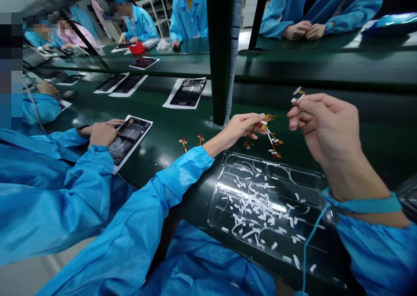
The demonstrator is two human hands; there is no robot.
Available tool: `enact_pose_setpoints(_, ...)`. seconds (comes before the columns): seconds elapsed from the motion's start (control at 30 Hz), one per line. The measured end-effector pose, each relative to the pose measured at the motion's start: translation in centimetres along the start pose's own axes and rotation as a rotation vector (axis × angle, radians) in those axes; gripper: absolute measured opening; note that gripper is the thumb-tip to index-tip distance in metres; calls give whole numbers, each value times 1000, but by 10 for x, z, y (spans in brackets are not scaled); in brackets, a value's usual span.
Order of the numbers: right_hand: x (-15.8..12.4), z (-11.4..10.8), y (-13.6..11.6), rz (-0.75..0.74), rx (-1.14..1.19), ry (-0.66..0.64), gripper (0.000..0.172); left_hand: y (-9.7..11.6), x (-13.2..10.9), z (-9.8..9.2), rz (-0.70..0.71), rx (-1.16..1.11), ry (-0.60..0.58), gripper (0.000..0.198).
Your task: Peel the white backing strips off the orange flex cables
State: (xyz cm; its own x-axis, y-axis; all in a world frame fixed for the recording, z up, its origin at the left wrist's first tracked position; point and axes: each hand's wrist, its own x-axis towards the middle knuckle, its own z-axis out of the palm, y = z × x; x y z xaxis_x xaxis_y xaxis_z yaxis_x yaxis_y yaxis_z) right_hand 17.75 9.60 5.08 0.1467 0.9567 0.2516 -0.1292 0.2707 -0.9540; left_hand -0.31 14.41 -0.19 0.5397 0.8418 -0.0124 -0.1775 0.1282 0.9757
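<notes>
Just beyond the far edge of the clear tray (219,192), the left hand (246,124) holds a bunch of orange ribbon strips (276,143) with red ends and white tabs. Grip: narrow, thumb above and fingers below; several strips trail past the fingertips. Whether the lowest strips touch the green bench (192,122), cannot tell.

Above the tray's far right corner, the right hand (335,122) pinches a small orange and white piece (298,98) between thumb and forefinger. Grip: narrow, other fingers curled; piece raised well clear of the bench.

Tray contents: many small white scraps (259,207), loose and overlapping, densest around the middle, thinner toward the sides. Tray is shallow and see-through; the dark surface shows through its floor. A blue cord (312,235) runs from a blue wristband (368,204) on the right wrist down across the tray's right part.

Left of the tray, two loose strips (183,144) lie apart from each other on the bench. Farther left, a co-worker's hands (104,133) touch a dark panel (130,135) on a white sheet. Far beyond the tray, to its left, stands a red box (137,48); contents not legible.
</notes>
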Motion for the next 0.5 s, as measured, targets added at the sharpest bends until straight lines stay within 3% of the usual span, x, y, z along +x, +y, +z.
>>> enact_pose_setpoints(0.13,-1,2,5,31,-35,-64,5,0,-2,2,48,43,-26,30)
enact_pose_setpoints(0.23,0,3,5,11,-4,-40,7,-2,-2,5,107,15,-41,29)
enact_pose_setpoints(0.33,2,-2,5,-20,-30,-27,34,1,-3,8,134,1,-42,32)
enact_pose_setpoints(0.4,4,-8,3,-96,-180,-19,41,4,-4,9,151,5,-25,32)
enact_pose_setpoints(0.5,3,-19,-1,-205,-529,-108,31,6,-4,8,168,0,3,31)
